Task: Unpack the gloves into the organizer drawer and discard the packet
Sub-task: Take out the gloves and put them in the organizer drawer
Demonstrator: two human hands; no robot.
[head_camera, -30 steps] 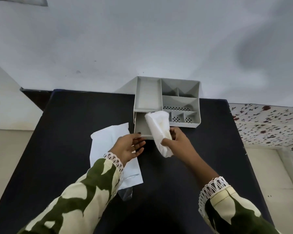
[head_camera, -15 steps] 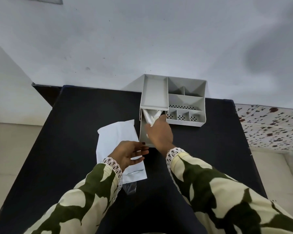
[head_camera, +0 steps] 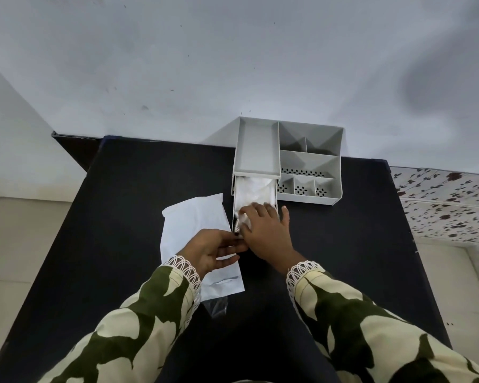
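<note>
The white gloves (head_camera: 253, 190) lie bunched in the pulled-out drawer (head_camera: 234, 200) of the grey organizer (head_camera: 310, 161) at the table's far edge. My right hand (head_camera: 266, 230) rests palm down on the near end of the gloves, fingers spread over them. My left hand (head_camera: 215, 248) sits at the drawer's near left corner, fingertips touching its front, above the flat white packet (head_camera: 191, 222) lying on the table to the left of the drawer.
The black table (head_camera: 122, 203) has edges left, right and far. A small clear plastic scrap (head_camera: 217, 306) lies just below the packet. The grey wall stands right behind the organizer. Tiled floor shows on both sides.
My right hand carried the gloves from above the table into the drawer and now presses them down. My left hand moved up to the drawer's front corner.
</note>
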